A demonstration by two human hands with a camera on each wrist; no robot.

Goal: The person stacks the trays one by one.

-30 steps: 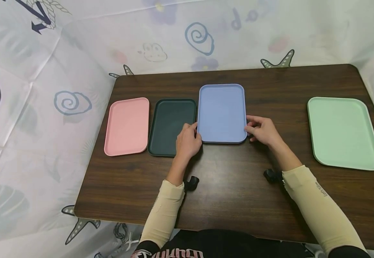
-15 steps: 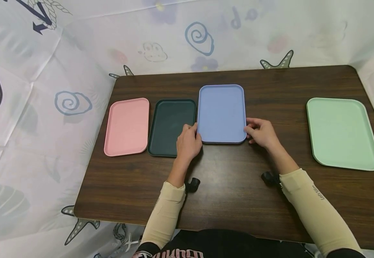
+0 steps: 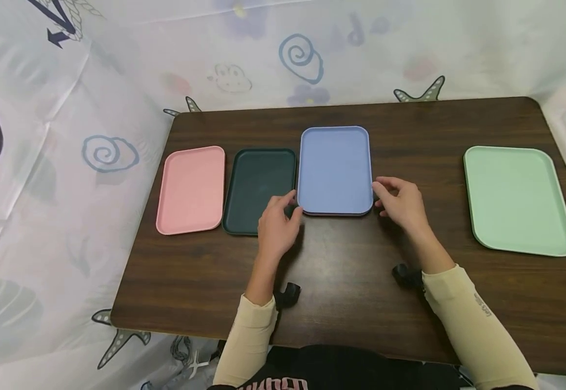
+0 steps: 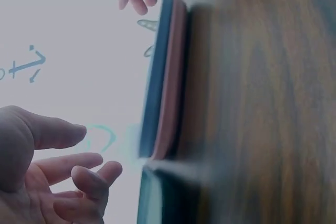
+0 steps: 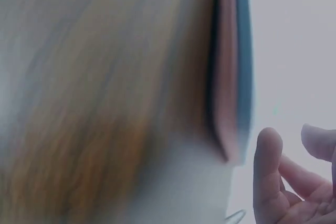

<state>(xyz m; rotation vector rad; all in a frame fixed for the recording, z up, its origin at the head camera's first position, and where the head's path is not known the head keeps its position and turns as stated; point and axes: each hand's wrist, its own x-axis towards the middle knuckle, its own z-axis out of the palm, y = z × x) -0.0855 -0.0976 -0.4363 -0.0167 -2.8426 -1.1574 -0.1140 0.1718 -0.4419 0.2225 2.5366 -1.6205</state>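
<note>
Blue tray [image 3: 335, 170] sits two o'clock from left hand [image 3: 277, 227], ten from right hand [image 3: 403, 204], fingers loose; one blue, one reddish tray [image 4: 172, 80] beneath.

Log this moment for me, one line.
left hand: empty, beside blue tray; right hand: empty, opposite side; blue tray: atop reddish tray; left: dark green tray, pink tray; right: light green tray

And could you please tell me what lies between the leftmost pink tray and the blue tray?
In the head view, the dark green tray lies between them, its near right corner hidden behind the left grip.
</note>
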